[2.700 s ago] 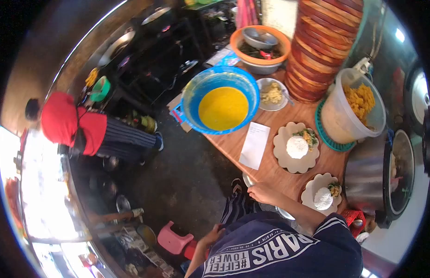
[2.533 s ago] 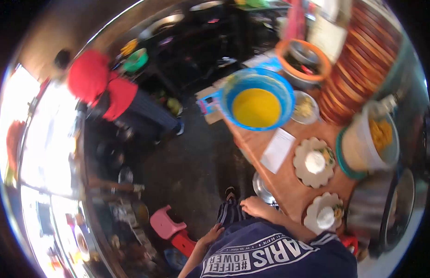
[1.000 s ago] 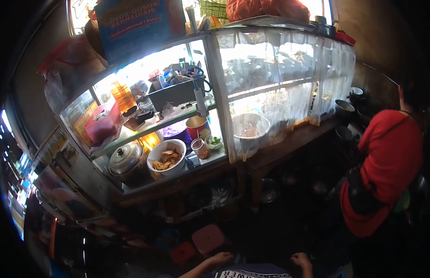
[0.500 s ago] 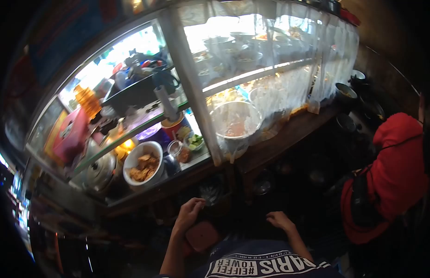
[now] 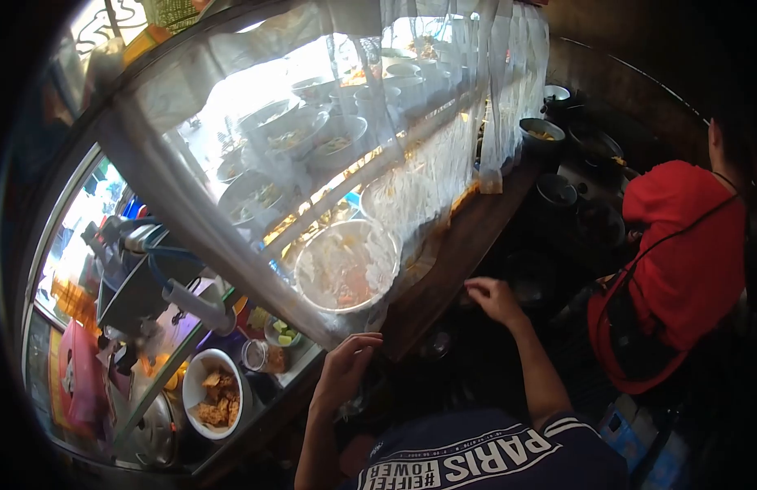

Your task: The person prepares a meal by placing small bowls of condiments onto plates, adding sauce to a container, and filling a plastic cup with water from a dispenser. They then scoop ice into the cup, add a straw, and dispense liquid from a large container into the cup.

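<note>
My left hand [image 5: 346, 369] is raised by the lower end of the cabinet's post, its fingers loosely bent and nothing visible in them. Just above it hangs the sheer white curtain [image 5: 443, 139], behind which a large white-rimmed bowl [image 5: 300, 265] shows. My right hand [image 5: 497, 302] hovers in front of the wooden ledge [image 5: 468, 237], fingers loosely extended and apart from any object. Left of my left hand, inside the glass cabinet, stand a white bucket [image 5: 190, 398] of fried pieces, a clear jar [image 5: 254, 356] and a bowl of cut green pieces [image 5: 282, 333].
A person in a red top [image 5: 680, 233] is close on my right. Beyond the ledge's far end are a dark bowl [image 5: 541, 131] and several pans [image 5: 556, 190]. Bowls of food fill the shelves behind the curtain. A blue crate [image 5: 631, 441] lies at lower right.
My view has swung right and nearer the curtained section. The cabinet has shifted left and down in view. My right hand has risen towards the ledge; my left hand now overlaps the post's foot.
</note>
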The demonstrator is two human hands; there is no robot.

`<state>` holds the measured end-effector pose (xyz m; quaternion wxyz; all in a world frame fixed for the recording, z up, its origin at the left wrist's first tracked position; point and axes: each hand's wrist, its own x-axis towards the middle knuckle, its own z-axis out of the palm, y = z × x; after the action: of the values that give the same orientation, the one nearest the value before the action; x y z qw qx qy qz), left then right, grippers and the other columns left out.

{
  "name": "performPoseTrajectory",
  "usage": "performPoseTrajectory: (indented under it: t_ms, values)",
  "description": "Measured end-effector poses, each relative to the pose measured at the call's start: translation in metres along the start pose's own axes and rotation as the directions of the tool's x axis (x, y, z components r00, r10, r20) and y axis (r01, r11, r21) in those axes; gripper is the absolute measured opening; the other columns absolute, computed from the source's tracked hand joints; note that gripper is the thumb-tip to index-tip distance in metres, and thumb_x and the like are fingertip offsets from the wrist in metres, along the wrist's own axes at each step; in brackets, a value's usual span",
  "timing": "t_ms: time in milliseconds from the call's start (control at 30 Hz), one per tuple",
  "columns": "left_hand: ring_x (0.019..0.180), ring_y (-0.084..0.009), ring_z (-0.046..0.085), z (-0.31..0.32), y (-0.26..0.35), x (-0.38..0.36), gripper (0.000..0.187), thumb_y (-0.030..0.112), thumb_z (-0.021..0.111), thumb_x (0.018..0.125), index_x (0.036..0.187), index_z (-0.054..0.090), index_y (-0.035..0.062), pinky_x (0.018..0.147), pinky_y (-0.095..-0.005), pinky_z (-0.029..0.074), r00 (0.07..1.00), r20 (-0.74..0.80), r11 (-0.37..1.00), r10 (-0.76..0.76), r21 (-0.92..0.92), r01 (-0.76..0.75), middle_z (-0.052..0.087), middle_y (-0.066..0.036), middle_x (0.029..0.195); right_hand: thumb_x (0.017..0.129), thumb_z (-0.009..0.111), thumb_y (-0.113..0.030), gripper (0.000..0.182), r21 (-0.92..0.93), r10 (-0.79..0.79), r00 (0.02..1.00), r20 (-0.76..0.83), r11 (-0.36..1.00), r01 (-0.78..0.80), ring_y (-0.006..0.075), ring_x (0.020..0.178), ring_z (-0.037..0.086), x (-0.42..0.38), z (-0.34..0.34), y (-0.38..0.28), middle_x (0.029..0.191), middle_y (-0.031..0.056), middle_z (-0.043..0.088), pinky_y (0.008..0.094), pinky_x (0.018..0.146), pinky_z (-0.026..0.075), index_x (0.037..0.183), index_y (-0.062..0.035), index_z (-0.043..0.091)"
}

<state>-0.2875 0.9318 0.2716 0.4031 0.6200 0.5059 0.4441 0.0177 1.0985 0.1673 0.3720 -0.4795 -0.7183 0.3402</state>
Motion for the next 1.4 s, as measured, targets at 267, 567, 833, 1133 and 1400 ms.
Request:
performPoseTrajectory:
  t_ms: [267,567,833,1133,1400]
  values:
    - [0.110,-0.0193,0.059,0.037,0.017,0.089,0.020,0.008,0.052,0.095,0.111,0.061,0.0011,0.088,-0.0320,0.048,0.995,0.014,0.991,0.097,0.091,-0.098,0.062,-0.013,0.119,0.087,0.062,-0.007,0.029,0.283,-0.152,0.957,-0.248,0.933,0.222,0.0067,0.070,0.058,0.217,-0.070,0.032,0.091,0.0036,0.067,0.0226,0.063,0.048,0.116,-0.0014,0.063]
    - [0.068,-0.0118,0.059,0.062,-0.030,0.069,0.020,0.011,0.058,0.092,0.108,0.062,-0.0006,0.065,-0.0258,0.049,0.802,-0.538,0.917,-0.260,0.124,0.380,0.064,-0.006,0.077,0.078,0.072,-0.010,0.071,0.170,-0.180,0.930,-0.320,0.955,0.243,0.0170,0.099,0.053,0.342,-0.085,0.050,0.134,0.0123,0.044,0.0291,0.081,0.049,0.140,-0.0063,0.038]
    - [0.095,-0.0219,0.061,0.049,-0.045,0.069,0.037,0.002,0.055,0.088,0.123,0.049,-0.0017,0.072,-0.0303,0.054,0.406,-0.913,0.921,0.036,0.188,0.342,0.050,-0.017,0.121,0.076,0.076,-0.011,0.082,0.434,-0.099,0.911,-0.400,0.855,0.283,0.0150,0.096,0.052,0.391,-0.074,0.065,0.129,0.0131,0.048,0.0243,0.077,0.047,0.144,-0.0025,0.030]
    - [0.092,-0.0218,0.065,0.067,0.003,0.112,0.029,-0.001,0.053,0.087,0.116,0.055,-0.0028,0.072,-0.0285,0.054,0.599,-0.800,0.965,0.024,0.176,0.196,0.057,-0.015,0.111,0.084,0.054,-0.009,0.016,0.456,-0.256,0.832,-0.493,0.738,0.497,0.0105,0.078,0.057,0.380,-0.070,0.068,0.082,0.0003,0.063,0.0261,0.078,0.045,0.090,-0.0026,0.066]
    - [0.097,-0.0272,0.063,0.105,0.080,0.253,0.030,-0.001,0.063,0.083,0.113,0.062,0.0038,0.075,-0.0319,0.054,0.892,-0.182,0.840,0.415,0.454,-0.298,0.055,-0.018,0.118,0.088,0.040,-0.013,0.033,0.961,-0.214,0.977,-0.002,0.271,0.061,0.0146,0.084,0.064,0.298,-0.082,-0.029,0.092,0.0068,0.065,0.0293,0.074,0.050,0.113,0.0012,0.056]
